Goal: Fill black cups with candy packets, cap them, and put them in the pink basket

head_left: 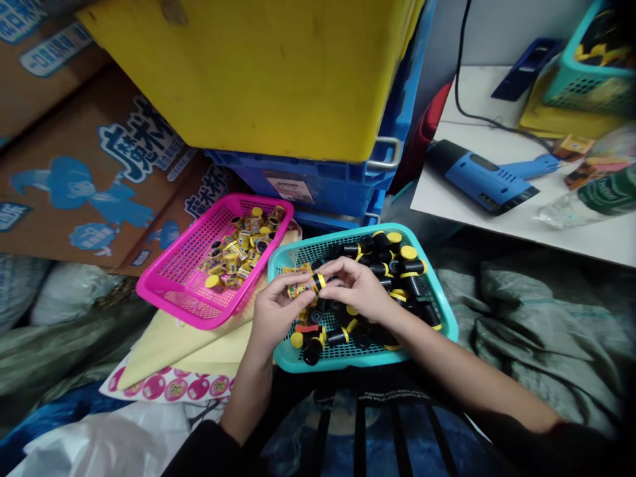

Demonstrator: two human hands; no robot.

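Over the turquoise basket (pixel 450 324), both my hands meet at a small black container with a yellow cap and a yellow printed sleeve (pixel 304 287). My left hand (pixel 278 310) is closed, its fingers and thumb around the printed part. From the other side my right hand (pixel 362 290) pinches close to the capped end; its fingertips partly hide it. Below them, the basket holds several black containers with yellow caps (pixel 412 285). Some printed yellow sleeves lie under my left fingers. To the left, a pink basket (pixel 186 315) holds several containers in yellow printed sleeves (pixel 233 258).
A yellow bin (pixel 258 79) and blue crates (pixel 318 179) stand just behind the baskets. Cardboard boxes (pixel 74 199) are stacked at left. On the white table (pixel 561 228) at right are a blue heat gun (pixel 477 175), a bottle (pixel 606 195) and another turquoise basket (pixel 571 83).
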